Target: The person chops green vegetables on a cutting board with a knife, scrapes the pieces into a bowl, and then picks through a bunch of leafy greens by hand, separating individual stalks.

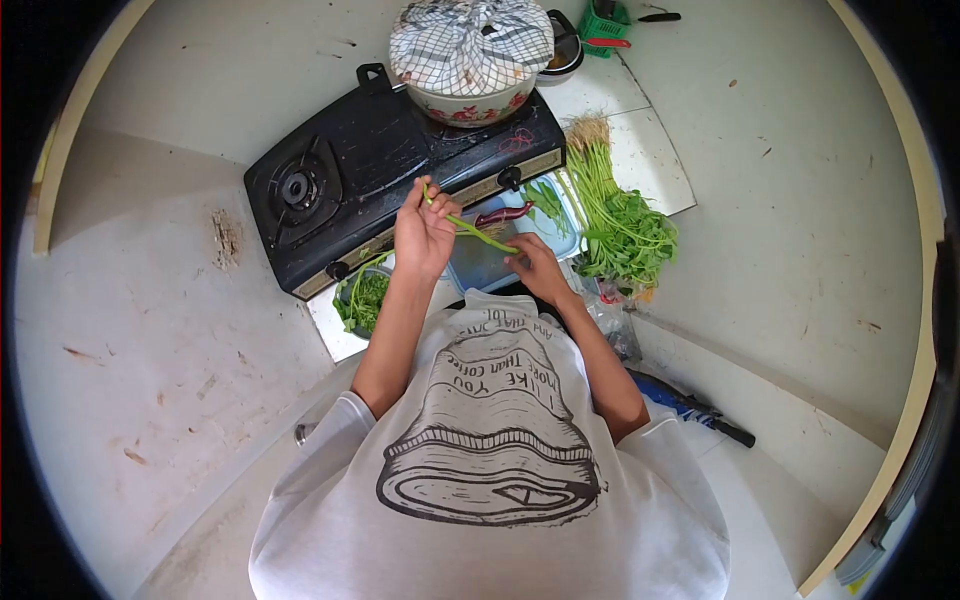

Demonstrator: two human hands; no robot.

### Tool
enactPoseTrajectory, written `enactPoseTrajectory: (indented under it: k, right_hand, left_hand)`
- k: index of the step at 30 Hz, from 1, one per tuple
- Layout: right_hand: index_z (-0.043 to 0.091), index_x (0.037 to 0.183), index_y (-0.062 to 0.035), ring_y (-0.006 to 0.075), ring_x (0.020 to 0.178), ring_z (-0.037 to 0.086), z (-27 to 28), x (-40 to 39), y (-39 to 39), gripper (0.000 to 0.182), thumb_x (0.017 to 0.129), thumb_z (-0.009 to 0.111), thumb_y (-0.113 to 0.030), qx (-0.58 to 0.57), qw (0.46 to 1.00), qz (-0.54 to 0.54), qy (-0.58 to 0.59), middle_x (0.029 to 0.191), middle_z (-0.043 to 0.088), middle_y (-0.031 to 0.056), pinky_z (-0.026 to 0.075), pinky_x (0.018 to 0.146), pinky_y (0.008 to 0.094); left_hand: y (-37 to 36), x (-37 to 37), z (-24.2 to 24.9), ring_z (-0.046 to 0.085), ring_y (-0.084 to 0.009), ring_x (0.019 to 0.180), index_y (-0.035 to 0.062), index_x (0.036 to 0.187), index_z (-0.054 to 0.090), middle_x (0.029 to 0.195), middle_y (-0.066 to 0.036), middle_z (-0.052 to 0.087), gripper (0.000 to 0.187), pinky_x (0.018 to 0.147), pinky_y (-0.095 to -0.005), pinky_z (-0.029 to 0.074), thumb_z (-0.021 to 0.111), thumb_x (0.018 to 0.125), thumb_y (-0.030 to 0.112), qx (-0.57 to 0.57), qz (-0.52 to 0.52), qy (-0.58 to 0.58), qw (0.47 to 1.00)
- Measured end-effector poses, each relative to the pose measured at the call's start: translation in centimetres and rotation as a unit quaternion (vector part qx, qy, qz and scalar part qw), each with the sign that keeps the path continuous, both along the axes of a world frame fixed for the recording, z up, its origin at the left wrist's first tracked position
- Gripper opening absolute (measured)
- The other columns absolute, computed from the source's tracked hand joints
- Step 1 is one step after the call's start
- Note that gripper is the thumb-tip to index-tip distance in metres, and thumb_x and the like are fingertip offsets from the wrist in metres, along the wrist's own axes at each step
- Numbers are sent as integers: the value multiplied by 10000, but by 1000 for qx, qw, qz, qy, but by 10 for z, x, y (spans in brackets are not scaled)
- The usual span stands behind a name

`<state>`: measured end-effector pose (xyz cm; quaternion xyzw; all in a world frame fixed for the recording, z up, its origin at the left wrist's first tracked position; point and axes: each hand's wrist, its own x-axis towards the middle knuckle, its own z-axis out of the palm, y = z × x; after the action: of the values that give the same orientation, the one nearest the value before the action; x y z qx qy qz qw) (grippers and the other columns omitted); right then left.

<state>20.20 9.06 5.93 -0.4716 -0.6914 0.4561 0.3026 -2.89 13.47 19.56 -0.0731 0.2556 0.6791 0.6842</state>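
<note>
A long green stem (480, 236) stretches between my two hands over the containers at the stove's front. My left hand (425, 235) is raised, palm turned up, with its fingers closed on the stem's upper end. Fingertips of my right hand (538, 268) pinch its lower end. Beneath the stem is a bluish see-through container (475, 270). Behind it lies a slender, shiny dark red thing (503, 214) whose kind I cannot make out. A light blue tray (570, 238) holds a few green leaves (546, 203). Left of my left forearm stands a bowl of picked greens (367, 298).
A rooted bundle of leafy greens (620, 215) lies at the right. The black gas stove (390, 150) carries a flowered pot (470, 108) covered with a checked cloth (470, 45). A green basket (606, 28) stands at the back; a plastic bag (615, 330) lies by my right arm.
</note>
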Motion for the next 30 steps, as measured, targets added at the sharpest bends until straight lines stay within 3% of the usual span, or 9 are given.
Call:
enactPoseTrajectory:
  k: [2,3,6,9,13,19,22,27,30]
  right_hand:
    - [686,1146,-15,263,861,658,-8,2,3,265,881,703,-16,23,1000,-6,-15,1085,629,150,537,789,356]
    - [691,1110,-4,265,837,655,-7,2,4,230,880,700,-14,17,1000,-11,-18,1047,631,153,532,771,361]
    - [697,1071,2,266,760,636,0,0,8,203,869,704,-12,-1,999,-20,-37,985,631,151,518,718,372]
    - [701,1067,-8,261,704,611,4,-6,12,207,860,712,-15,1,998,-9,-56,954,624,144,503,680,379]
    - [711,1072,-27,258,674,598,-4,-18,19,202,871,712,-42,11,996,25,-84,932,620,135,498,666,386]
    - [709,1092,-31,290,747,649,-9,-37,27,205,909,690,-122,-21,985,85,-146,1056,682,165,521,712,409]
    - [708,1108,-27,337,813,663,-14,-46,29,218,924,675,-138,-6,982,104,-155,1106,690,183,526,761,427]
    - [704,1143,-11,416,1016,659,-30,-56,32,248,942,643,-142,27,978,133,-157,1146,680,209,519,907,456]
    - [700,1162,-4,426,1088,645,-32,-60,34,271,955,625,-161,9,972,141,-189,1168,672,220,508,962,458]
  left_hand:
    - [-6,-13,-7,438,-124,669,8,1061,557,804,-35,516,152,625,-270,412,522,1077,155,-17,51,-8,999]
    - [-12,-27,-19,503,-144,715,7,1051,558,838,-50,545,166,692,-293,481,517,1081,165,15,61,9,998]
    - [-31,-53,-26,597,-147,821,24,1082,567,913,-55,590,146,769,-288,550,526,1078,164,-48,178,226,957]
    - [-64,-87,-55,636,-147,903,33,1110,579,1000,-64,630,149,849,-305,575,524,1080,169,-63,177,427,885]
    - [-126,-122,-106,624,-135,979,74,1124,592,1087,-44,631,173,846,-319,553,544,1083,235,-142,95,564,808]
    - [-183,-122,-155,635,-147,890,48,1200,591,1053,-62,627,188,838,-314,576,552,1064,172,-244,134,380,882]
    - [-192,-112,-155,645,-168,895,21,1228,575,1069,-77,614,223,872,-333,584,568,1055,162,-250,187,349,883]
    - [-189,-102,-156,705,-195,850,-21,1131,621,985,-115,678,192,787,-325,628,576,1057,151,-227,236,378,866]
    - [-190,-99,-148,701,-208,898,-21,1183,604,1054,-150,687,227,840,-343,620,575,1057,165,-233,179,409,864]
